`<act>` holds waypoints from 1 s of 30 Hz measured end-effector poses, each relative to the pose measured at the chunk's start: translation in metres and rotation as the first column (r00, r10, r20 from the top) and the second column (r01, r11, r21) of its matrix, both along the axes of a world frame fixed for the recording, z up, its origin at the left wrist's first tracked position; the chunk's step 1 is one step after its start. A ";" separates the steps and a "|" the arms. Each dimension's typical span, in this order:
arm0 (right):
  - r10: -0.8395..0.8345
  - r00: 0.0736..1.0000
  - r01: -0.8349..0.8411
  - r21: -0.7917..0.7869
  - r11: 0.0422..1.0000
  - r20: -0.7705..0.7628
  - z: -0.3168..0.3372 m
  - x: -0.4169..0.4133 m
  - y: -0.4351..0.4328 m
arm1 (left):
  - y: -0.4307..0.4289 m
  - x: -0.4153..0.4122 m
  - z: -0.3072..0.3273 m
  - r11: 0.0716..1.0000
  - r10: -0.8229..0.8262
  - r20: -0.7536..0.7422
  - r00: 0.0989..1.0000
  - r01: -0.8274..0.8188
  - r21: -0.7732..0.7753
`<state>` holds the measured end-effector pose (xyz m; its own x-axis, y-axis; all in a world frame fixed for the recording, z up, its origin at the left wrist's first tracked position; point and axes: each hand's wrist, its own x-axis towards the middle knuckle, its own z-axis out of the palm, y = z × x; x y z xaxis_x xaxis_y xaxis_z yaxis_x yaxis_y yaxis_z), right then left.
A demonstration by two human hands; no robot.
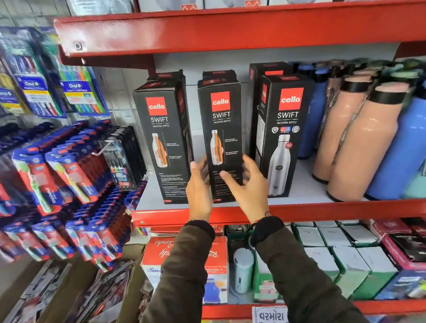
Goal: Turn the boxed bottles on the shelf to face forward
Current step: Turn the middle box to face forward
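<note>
Closest to us are our two dark sleeves (181, 274) reaching up over the red front lip of the shelf (333, 210). Our left hand (199, 189) sits against the left edge of the middle box (222, 138), fingers loosely together and lying along that side, thumb tip up near the box's lower left corner. Our right hand (249, 184) is on the other side, fingers spread fairly wide, thumb across the lower front panel and the rest curling toward the right edge. Can't really tell if either hand is gripping or just resting on it, since both look loose. The box itself is tall, black, standing upright near the shelf's front edge, with a red "cello" square, "SWIFT" under it, and a cutaway bottle picture in silver and orange plus small print below. The left box (165, 141) shows the same panel, standing apart. The right box (284, 135) shows a plain steel bottle and badges instead. More black boxes stand behind these. Further right are loose peach bottles (359, 139) and blue bottles (413, 148), and toothbrush packs (59, 174) hang off to the left.
</note>
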<state>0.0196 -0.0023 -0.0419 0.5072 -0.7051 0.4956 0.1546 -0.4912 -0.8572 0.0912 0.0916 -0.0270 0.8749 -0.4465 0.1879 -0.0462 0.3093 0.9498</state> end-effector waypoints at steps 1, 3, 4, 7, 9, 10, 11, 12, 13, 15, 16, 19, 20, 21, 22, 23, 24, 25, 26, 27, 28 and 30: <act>0.000 1.000 0.000 -0.019 1.000 -0.008 0.003 0.000 0.000 | -0.001 0.002 0.000 1.000 0.010 -0.007 1.000 -0.010 0.000; 0.003 1.000 -0.003 -0.025 1.000 -0.019 0.007 0.000 -0.002 | 0.001 0.004 -0.003 1.000 0.020 -0.026 0.999 -0.020 -0.014; -0.004 1.000 0.003 -0.024 1.000 -0.030 0.005 0.000 -0.004 | 0.002 0.002 -0.005 0.999 0.014 -0.036 0.999 -0.015 -0.032; -0.066 0.997 0.065 -0.032 0.997 -0.043 0.004 -0.003 -0.002 | 0.003 -0.004 -0.011 0.998 0.036 0.000 0.999 -0.036 -0.056; -0.097 0.995 0.097 -0.003 0.995 -0.010 0.004 -0.003 -0.003 | 0.001 -0.008 -0.014 0.997 0.051 0.049 0.998 -0.048 -0.066; -0.100 0.995 0.101 0.016 0.995 -0.002 0.004 -0.003 -0.004 | 0.001 -0.010 -0.013 0.997 0.051 0.065 0.997 -0.047 -0.069; -0.101 0.995 0.101 0.032 0.994 0.002 0.003 -0.003 -0.004 | 0.001 -0.010 -0.013 0.996 0.055 0.081 0.995 -0.050 -0.073; -0.100 0.995 0.100 0.044 0.994 0.007 0.003 -0.002 -0.004 | 0.001 -0.010 -0.013 0.996 0.068 0.110 0.992 -0.061 -0.070; -0.098 0.995 0.097 0.055 0.994 0.012 0.002 -0.002 -0.005 | 0.001 -0.009 -0.012 0.996 0.085 0.155 0.984 -0.077 -0.054; -0.088 0.996 0.087 0.079 0.993 0.005 0.003 -0.003 -0.005 | -0.003 -0.005 -0.010 0.994 0.103 0.243 0.965 -0.109 0.011; -0.080 0.997 0.081 0.083 0.993 -0.014 0.003 -0.004 -0.006 | -0.006 -0.004 -0.009 0.993 0.092 0.257 0.962 -0.109 0.050; -0.049 0.996 0.054 0.072 0.996 -0.078 0.002 -0.007 -0.010 | -0.013 0.003 -0.006 0.991 0.023 0.228 0.973 -0.053 0.126; -0.035 0.995 0.041 0.069 0.997 -0.090 0.002 -0.008 -0.012 | -0.016 0.006 -0.006 0.987 0.018 0.209 0.978 -0.050 0.151; -0.017 0.995 0.023 0.068 0.997 -0.094 0.003 -0.008 -0.012 | -0.018 0.009 -0.007 0.984 0.022 0.186 0.982 -0.055 0.171; 0.006 0.996 0.000 0.065 0.998 -0.093 0.004 -0.009 -0.012 | -0.020 0.011 -0.007 0.981 0.032 0.159 0.987 -0.061 0.183; 0.032 0.995 -0.027 0.059 0.998 -0.089 0.004 -0.009 -0.013 | -0.021 0.012 -0.008 0.980 0.041 0.137 0.990 -0.066 0.185; 0.055 0.995 -0.051 0.051 0.997 -0.087 0.005 -0.010 -0.013 | -0.022 0.013 -0.009 0.981 0.046 0.126 0.991 -0.069 0.182; 0.069 0.994 -0.066 0.040 0.997 -0.088 0.005 -0.010 -0.014 | -0.022 0.012 -0.010 0.982 0.048 0.125 0.991 -0.070 0.176; 0.074 0.993 -0.072 0.024 0.997 -0.092 0.006 -0.011 -0.015 | -0.022 0.011 -0.012 0.983 0.050 0.133 0.990 -0.073 0.170; 0.074 0.993 -0.074 0.003 0.997 -0.095 0.006 -0.011 -0.016 | -0.021 0.009 -0.013 0.984 0.053 0.148 0.988 -0.077 0.160; 0.069 0.993 -0.071 -0.020 0.997 -0.100 0.006 -0.011 -0.017 | -0.022 0.008 -0.014 0.986 0.058 0.167 0.984 -0.083 0.146; 0.056 0.992 -0.063 -0.060 0.996 -0.110 0.006 -0.011 -0.019 | -0.022 0.006 -0.015 0.986 0.077 0.198 0.977 -0.104 0.131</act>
<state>0.0087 -0.0210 -0.0362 0.6001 -0.6410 0.4787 0.0936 -0.5380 -0.8377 0.0968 0.0698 -0.0417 0.8667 -0.4006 0.2974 -0.2534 0.1602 0.9540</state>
